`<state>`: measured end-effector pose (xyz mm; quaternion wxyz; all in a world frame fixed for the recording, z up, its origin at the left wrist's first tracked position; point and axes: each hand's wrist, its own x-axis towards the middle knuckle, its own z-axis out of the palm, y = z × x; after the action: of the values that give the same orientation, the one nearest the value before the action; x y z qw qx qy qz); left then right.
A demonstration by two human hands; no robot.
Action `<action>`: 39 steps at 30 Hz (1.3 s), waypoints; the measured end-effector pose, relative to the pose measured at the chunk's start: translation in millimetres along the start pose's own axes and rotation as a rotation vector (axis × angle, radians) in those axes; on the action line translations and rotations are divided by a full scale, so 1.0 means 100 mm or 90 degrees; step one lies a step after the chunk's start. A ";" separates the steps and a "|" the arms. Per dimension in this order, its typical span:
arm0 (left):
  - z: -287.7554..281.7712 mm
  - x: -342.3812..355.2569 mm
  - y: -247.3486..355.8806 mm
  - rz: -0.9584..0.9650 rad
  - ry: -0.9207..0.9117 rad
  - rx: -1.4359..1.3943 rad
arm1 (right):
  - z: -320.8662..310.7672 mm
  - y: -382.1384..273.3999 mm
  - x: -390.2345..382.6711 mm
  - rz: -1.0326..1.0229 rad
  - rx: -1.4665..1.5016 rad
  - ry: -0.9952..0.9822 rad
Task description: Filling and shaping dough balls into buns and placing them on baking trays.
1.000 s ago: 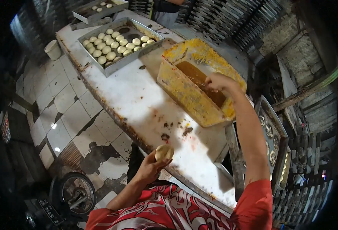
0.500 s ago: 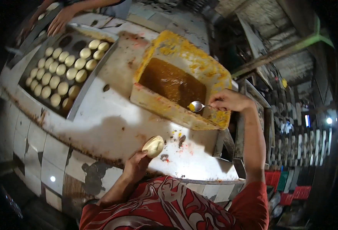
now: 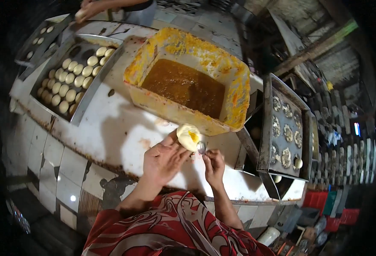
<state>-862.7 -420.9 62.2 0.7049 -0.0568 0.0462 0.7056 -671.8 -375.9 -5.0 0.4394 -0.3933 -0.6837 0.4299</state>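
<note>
On the fingers of my left hand [image 3: 164, 157] rests a flattened piece of pale dough [image 3: 184, 138], held up above the white table. A dab of yellow-orange filling [image 3: 193, 136] sits on the dough. My right hand [image 3: 214, 166] pinches the handle of a metal spoon [image 3: 201, 147], whose bowl is at the dough's right edge. Just beyond my hands stands a large yellow-smeared tub [image 3: 175, 104] with a pool of orange-brown filling [image 3: 183, 87] in its bottom.
A metal tray [image 3: 83, 106] with rows of pale dough balls [image 3: 70, 78] lies at the left. Right of the tub, a tray with floury round patches [image 3: 288, 133] rests on other trays. A co-worker's hands [image 3: 85, 10] are at the far left.
My right hand has brought the spoon from the tub down to the dough, and filling now lies on it. My left hand has moved up and right. The co-worker's hands have lifted from the tray.
</note>
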 end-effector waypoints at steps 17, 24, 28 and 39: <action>-0.95 -1.35 -2.00 0.022 0.118 0.240 | -1.08 -0.43 -0.40 0.152 0.090 -0.742; -0.95 -1.67 -2.59 0.061 0.032 0.086 | -1.71 -0.60 -1.48 -0.437 -0.245 -0.494; -0.99 -1.79 -3.20 0.015 0.168 0.471 | -2.35 -0.58 -1.72 -0.037 -0.248 -0.608; -0.76 -0.83 -5.08 0.111 0.183 0.409 | -3.89 0.05 -2.52 -0.252 -0.410 -0.067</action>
<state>-353.1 -513.1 6.3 0.6104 0.0734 0.3689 0.6971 -228.9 -510.5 19.6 0.3324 -0.3491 -0.8679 0.1198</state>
